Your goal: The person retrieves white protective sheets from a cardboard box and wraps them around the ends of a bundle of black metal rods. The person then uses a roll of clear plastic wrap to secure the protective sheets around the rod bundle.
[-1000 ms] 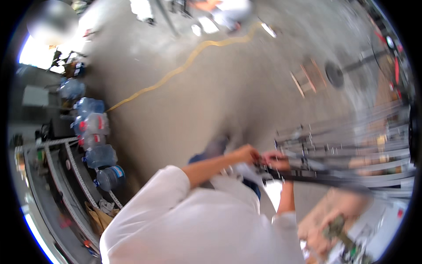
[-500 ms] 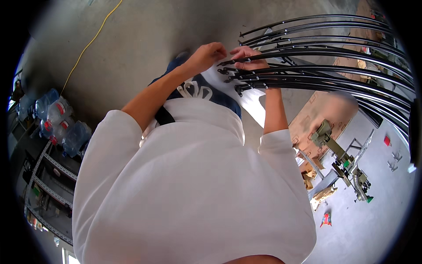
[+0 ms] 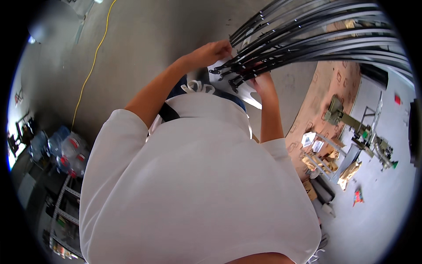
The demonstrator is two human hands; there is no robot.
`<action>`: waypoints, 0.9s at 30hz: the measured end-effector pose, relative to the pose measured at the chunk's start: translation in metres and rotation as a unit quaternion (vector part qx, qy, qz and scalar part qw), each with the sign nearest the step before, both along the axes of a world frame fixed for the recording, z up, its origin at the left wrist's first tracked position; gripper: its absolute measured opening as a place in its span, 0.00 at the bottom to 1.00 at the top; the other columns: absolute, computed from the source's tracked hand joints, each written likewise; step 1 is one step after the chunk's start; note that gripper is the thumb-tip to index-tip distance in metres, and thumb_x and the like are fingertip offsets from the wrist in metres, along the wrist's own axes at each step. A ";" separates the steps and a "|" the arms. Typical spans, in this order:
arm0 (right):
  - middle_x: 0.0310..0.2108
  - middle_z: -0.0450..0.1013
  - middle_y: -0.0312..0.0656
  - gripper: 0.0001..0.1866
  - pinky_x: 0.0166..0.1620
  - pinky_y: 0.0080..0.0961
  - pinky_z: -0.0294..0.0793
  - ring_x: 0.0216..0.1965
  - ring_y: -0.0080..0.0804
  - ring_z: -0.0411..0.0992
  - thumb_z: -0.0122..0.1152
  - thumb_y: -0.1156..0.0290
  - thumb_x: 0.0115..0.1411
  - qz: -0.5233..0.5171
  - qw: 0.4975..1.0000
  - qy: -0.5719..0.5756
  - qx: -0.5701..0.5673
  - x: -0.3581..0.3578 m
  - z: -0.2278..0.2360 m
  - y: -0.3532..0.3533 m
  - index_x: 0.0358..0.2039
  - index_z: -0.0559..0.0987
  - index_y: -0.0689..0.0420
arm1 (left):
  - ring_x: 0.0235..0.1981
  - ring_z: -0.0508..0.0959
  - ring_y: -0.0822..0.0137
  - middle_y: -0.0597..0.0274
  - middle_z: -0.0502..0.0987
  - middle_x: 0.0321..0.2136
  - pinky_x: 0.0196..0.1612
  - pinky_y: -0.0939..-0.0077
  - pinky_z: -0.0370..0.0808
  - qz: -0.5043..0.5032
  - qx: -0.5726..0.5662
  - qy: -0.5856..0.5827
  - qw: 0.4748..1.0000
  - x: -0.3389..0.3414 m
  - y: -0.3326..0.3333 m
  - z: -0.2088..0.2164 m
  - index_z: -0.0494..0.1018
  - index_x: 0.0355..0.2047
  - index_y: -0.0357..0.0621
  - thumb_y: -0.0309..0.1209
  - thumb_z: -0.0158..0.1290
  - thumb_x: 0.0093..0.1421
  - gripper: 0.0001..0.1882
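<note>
A bundle of long, thin black rods (image 3: 281,34) with small fittings at the near ends reaches from in front of me toward the far right. Beside those ends is my left hand (image 3: 218,51), its fingers curled and closed; whatever lies between them is hidden. My right hand (image 3: 262,82) is under the near part of the bundle, touching it from below. The rods cover most of its fingers, so its grip does not show. Below the rod ends a white sheet-like surface (image 3: 214,79) shows in part.
A yellow cable (image 3: 93,59) runs along the grey floor at left. Large clear plastic bottles (image 3: 72,152) stand by a metal shelf rack (image 3: 67,214). To the right are a patterned brown strip (image 3: 323,94), a green-grey machine (image 3: 351,127) and a small metal rack (image 3: 323,152).
The rods now slant more steeply up to the right, and the view has turned. My right hand, earlier spread among the rods, is now mostly beneath them. My left hand has come against the rod ends.
</note>
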State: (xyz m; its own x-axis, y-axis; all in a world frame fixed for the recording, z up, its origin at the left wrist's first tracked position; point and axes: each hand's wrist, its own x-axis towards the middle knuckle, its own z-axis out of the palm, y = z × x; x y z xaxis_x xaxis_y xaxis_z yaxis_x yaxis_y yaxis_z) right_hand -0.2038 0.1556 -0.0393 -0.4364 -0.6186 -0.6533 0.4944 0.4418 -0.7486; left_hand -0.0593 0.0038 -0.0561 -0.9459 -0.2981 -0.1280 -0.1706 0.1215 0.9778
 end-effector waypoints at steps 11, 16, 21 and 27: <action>0.34 0.71 0.43 0.24 0.46 0.27 0.64 0.41 0.37 0.68 0.50 0.83 0.46 0.279 0.917 0.277 -0.069 0.018 0.011 0.032 0.46 0.65 0.60 | 0.33 0.75 0.59 0.56 0.74 0.28 0.35 0.70 0.70 -0.052 -0.207 0.016 0.977 -0.009 -0.002 0.002 0.64 0.34 0.42 0.19 0.44 0.52 0.09; 0.30 0.69 0.49 0.08 0.39 0.37 0.66 0.35 0.51 0.67 0.50 0.79 0.46 0.342 0.815 0.462 -0.071 0.006 -0.008 0.026 0.29 0.72 0.64 | 0.32 0.75 0.53 0.53 0.74 0.27 0.31 0.66 0.71 -0.038 -0.351 0.062 0.934 -0.004 0.000 0.019 0.65 0.37 0.44 0.16 0.41 0.50 0.14; 0.29 0.67 0.47 0.04 0.36 0.37 0.66 0.34 0.48 0.66 0.49 0.80 0.43 0.306 0.791 0.524 -0.069 0.016 -0.003 0.033 0.22 0.72 0.62 | 0.22 0.72 0.66 0.60 0.72 0.23 0.26 0.77 0.68 0.013 -0.279 0.042 0.959 0.008 0.002 0.011 0.68 0.36 0.42 0.15 0.42 0.49 0.14; 0.28 0.66 0.44 0.04 0.34 0.36 0.67 0.32 0.44 0.67 0.50 0.80 0.41 0.140 0.828 0.539 -0.065 0.039 0.001 0.038 0.20 0.72 0.59 | 0.24 0.65 0.76 0.65 0.68 0.23 0.29 0.86 0.61 -0.018 -0.105 -0.006 0.994 0.015 -0.002 0.012 0.70 0.34 0.39 0.19 0.49 0.49 0.10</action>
State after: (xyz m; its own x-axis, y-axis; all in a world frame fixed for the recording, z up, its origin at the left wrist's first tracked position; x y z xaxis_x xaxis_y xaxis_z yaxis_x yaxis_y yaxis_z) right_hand -0.1648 0.1940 -0.0382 -0.5492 -0.8292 0.1036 -0.6014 0.3061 -0.7379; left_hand -0.0441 0.0021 -0.0440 -0.9549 -0.2863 -0.0787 -0.1749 0.3285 0.9282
